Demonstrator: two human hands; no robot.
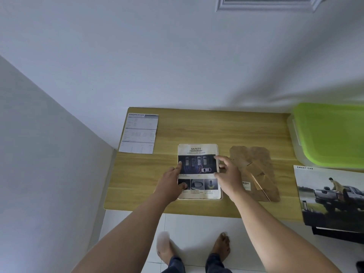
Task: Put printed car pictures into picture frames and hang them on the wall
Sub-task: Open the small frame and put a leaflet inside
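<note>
A printed page headed SAFETY [199, 170], with car pictures, lies flat on a pale frame panel in the middle of the wooden table [197, 131]. My left hand [173, 182] rests on the page's left edge, forefinger stretched up along it and thumb on the lower pictures. At the right edge is my right hand [228, 174], fingers spread and lightly bent, fingertips touching the page's margin. A second car print headed SMART CAB [331, 196], showing a pickup truck, lies at the table's right end.
A SPECIFICATION sheet [138, 133] lies at the table's back left corner. Crumpled brown wrapping paper [254, 170] with a barcode label sits right of the page. A green-lidded plastic box [331, 134] stands at the back right. White walls are behind and to the left. My bare feet are on white tiles.
</note>
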